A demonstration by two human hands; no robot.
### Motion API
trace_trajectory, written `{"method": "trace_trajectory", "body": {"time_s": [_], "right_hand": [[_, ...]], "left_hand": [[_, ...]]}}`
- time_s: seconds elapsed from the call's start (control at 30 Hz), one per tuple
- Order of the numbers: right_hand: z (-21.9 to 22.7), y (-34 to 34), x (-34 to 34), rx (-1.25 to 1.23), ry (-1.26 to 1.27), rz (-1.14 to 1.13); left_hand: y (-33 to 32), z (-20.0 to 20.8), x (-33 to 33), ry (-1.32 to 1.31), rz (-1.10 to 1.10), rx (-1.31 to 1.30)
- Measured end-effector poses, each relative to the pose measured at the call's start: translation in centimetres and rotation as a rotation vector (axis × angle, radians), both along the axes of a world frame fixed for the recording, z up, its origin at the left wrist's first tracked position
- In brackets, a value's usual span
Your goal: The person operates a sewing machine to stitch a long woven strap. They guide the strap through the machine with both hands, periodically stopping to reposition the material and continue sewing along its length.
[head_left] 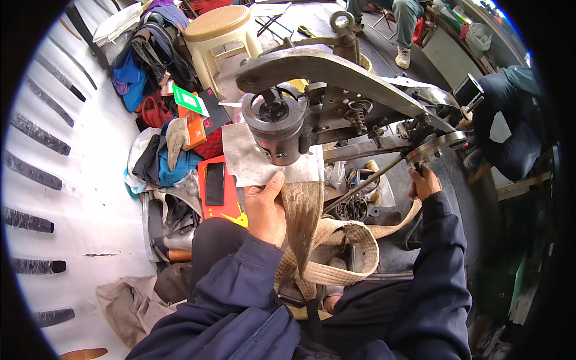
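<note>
A hand-cranked metal sewing machine [324, 65] stands in front of me, its long arm ending in a round dark head [276, 126]. Under that head lies a cream cloth piece [240, 153]. My left hand [265, 216] pinches the cloth's near edge, thumb on top, where it meets a worn, stained webbing strap [302, 207]. The strap's long pale woven length [345, 276] hangs down and loops between my legs. On the right, my right hand [427, 185] is closed around the handle below the machine's hand wheel [435, 147]. The needle point is hidden.
To the left are a red box [231, 207] bearing a black phone [214, 184], heaped clothes and bags [159, 159], and a beige stool [217, 30]. Small parts [354, 207] lie beneath the machine. People sit at the far right [510, 114] and top [405, 27].
</note>
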State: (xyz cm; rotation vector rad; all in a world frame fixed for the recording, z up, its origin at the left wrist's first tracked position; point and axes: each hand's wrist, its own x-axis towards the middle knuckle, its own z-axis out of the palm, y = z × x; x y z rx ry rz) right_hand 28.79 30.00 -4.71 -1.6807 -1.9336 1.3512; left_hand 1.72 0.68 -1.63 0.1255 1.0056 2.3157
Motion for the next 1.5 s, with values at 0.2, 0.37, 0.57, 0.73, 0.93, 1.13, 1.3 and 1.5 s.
{"method": "trace_trajectory", "body": {"time_s": [0.2,0.37,0.57,0.73,0.93,1.13,1.3,1.5], "right_hand": [[7.8,-3.9,-2.4,0.439,0.154,0.142],[9.5,2.0,1.3,0.727,0.004,-0.126],[6.3,6.5,3.7,0.847,-0.328,-0.206],[6.3,6.4,3.7,0.877,-0.449,-0.211],[8.1,6.5,3.4,0.759,-0.473,-0.114],[6.7,7.5,4.7,0.759,-0.344,-0.097],[1.2,9.0,5.7,0.673,-0.400,-0.119],[-0.5,0.4,0.5,0.019,-0.027,0.066]], "left_hand": [[0.1,0.4,0.1,-0.042,0.016,-0.034],[0.3,0.5,-0.1,-0.042,0.027,-0.052],[0.5,-0.1,-0.3,-0.023,0.065,-0.057],[0.5,-0.2,-0.3,-0.042,0.027,-0.032],[0.4,0.5,-0.3,-0.071,0.016,-0.053],[0.2,0.0,-0.2,-0.014,0.019,-0.043],[0.4,0.2,-0.2,-0.060,0.048,-0.025],[0.5,0.7,-0.4,-0.069,0.047,-0.020]]}}
